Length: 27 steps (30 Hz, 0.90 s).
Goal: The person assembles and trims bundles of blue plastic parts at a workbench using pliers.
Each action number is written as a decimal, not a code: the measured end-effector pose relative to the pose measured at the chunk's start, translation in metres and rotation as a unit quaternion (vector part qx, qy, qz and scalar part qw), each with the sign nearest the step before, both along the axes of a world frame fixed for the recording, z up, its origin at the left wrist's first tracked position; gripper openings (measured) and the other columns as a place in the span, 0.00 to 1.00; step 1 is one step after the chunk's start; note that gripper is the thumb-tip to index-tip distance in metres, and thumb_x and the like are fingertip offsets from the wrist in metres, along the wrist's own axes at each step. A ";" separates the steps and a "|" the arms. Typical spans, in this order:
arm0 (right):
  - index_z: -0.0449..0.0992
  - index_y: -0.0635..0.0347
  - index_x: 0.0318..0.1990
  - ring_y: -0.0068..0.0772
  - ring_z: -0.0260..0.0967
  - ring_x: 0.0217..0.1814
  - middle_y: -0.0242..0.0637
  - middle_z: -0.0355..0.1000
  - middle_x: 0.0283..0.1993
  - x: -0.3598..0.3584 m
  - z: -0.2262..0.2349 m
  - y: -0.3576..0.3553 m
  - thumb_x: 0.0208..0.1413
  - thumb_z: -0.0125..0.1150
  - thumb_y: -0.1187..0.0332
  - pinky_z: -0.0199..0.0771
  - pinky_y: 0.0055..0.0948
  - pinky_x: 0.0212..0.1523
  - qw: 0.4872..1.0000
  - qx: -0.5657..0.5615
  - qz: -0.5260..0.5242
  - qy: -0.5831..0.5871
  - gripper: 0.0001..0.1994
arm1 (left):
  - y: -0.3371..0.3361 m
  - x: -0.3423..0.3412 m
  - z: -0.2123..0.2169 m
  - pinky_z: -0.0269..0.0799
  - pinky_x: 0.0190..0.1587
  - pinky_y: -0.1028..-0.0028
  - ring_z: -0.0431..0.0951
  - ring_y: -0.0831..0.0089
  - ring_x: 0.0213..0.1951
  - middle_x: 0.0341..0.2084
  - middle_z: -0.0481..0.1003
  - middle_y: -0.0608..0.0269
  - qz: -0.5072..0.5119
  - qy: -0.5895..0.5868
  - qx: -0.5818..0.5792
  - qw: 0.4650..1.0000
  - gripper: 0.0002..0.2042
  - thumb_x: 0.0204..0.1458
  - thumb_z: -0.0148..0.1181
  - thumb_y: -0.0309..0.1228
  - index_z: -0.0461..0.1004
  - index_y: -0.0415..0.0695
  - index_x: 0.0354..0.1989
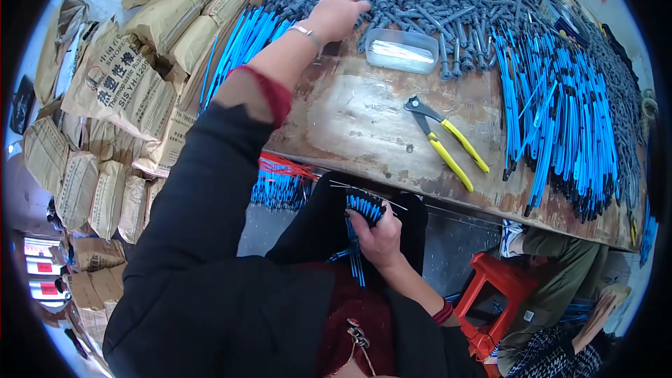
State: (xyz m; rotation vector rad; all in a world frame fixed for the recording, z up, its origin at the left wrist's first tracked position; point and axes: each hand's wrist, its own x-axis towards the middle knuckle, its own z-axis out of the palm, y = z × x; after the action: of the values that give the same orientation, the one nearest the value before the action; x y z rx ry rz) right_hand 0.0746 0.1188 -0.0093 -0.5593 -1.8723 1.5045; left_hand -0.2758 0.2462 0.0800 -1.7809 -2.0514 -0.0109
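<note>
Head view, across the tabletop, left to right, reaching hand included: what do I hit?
Left pile of blue rods → left hand → clear plastic tub → yellow-handled pliers → right pile of blue rods. Grey parts left out: they spread behind several of these.

There is one held bundle [365, 204], one cutter [441, 152], one stool [502, 281].

The left arm [217, 154] stretches out over the bench [350, 112], the left hand [337, 17] back-upward, its fingertips hidden from me. On the bench's near side, the right forearm [416, 285] angles inward, the right hand [382, 238] clenched, thumb [359, 224] bent.
</note>
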 end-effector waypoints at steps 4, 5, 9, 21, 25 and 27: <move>0.68 0.68 0.36 0.41 0.75 0.27 0.44 0.73 0.25 0.005 0.000 0.003 0.46 0.65 0.73 0.72 0.29 0.26 0.999 0.049 0.002 0.017 0.13 | 0.017 0.014 -0.008 0.69 0.44 0.66 0.72 0.56 0.41 0.38 0.72 0.59 0.074 0.038 -0.037 0.996 0.15 0.39 0.59 0.27 0.72 0.44 0.40; 0.68 0.68 0.36 0.41 0.75 0.27 0.44 0.73 0.25 0.005 0.000 0.003 0.46 0.64 0.73 0.72 0.29 0.26 0.998 0.053 0.001 0.020 0.13 | 0.013 0.017 -0.006 0.69 0.44 0.66 0.72 0.56 0.41 0.38 0.72 0.59 0.075 0.036 -0.036 0.996 0.15 0.39 0.59 0.27 0.72 0.44 0.40; 0.69 0.68 0.36 0.39 0.74 0.28 0.43 0.73 0.27 0.005 0.000 0.000 0.47 0.63 0.73 0.72 0.28 0.28 0.999 0.045 -0.003 0.015 0.12 | -0.046 0.078 0.036 0.71 0.38 0.70 0.75 0.70 0.34 0.34 0.74 0.60 0.001 -0.532 0.093 0.841 0.13 0.49 0.56 0.29 0.70 0.41 0.43; 0.69 0.65 0.40 0.29 0.72 0.28 0.38 0.74 0.30 -0.001 0.001 -0.030 0.50 0.57 0.73 0.70 0.25 0.33 0.998 0.018 -0.018 -0.051 0.10 | -0.230 0.177 -0.019 0.75 0.38 0.76 0.77 0.72 0.32 0.38 0.74 0.52 -0.033 -0.931 0.134 0.337 0.13 0.56 0.49 0.27 0.67 0.39 0.49; 0.68 0.65 0.41 0.28 0.73 0.29 0.38 0.74 0.30 -0.001 0.005 -0.035 0.51 0.57 0.72 0.71 0.25 0.33 0.996 0.059 -0.021 -0.069 0.10 | -0.235 0.176 -0.024 0.77 0.36 0.77 0.77 0.72 0.33 0.39 0.74 0.51 -0.025 -0.922 0.133 0.363 0.12 0.54 0.52 0.27 0.68 0.39 0.47; 0.68 0.65 0.41 0.28 0.73 0.29 0.38 0.74 0.29 -0.002 0.006 -0.038 0.51 0.57 0.72 0.71 0.25 0.33 0.995 0.065 -0.021 -0.068 0.10 | -0.235 0.175 -0.026 0.77 0.35 0.77 0.77 0.72 0.33 0.39 0.74 0.51 -0.025 -0.918 0.133 0.372 0.11 0.54 0.53 0.27 0.69 0.40 0.46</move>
State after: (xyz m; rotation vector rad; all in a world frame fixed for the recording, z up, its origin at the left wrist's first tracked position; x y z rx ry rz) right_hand 0.0728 0.0812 -0.0036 -0.6489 -2.0331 1.3355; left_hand -0.1005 0.0107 0.0540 -1.1082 -2.2265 -3.4119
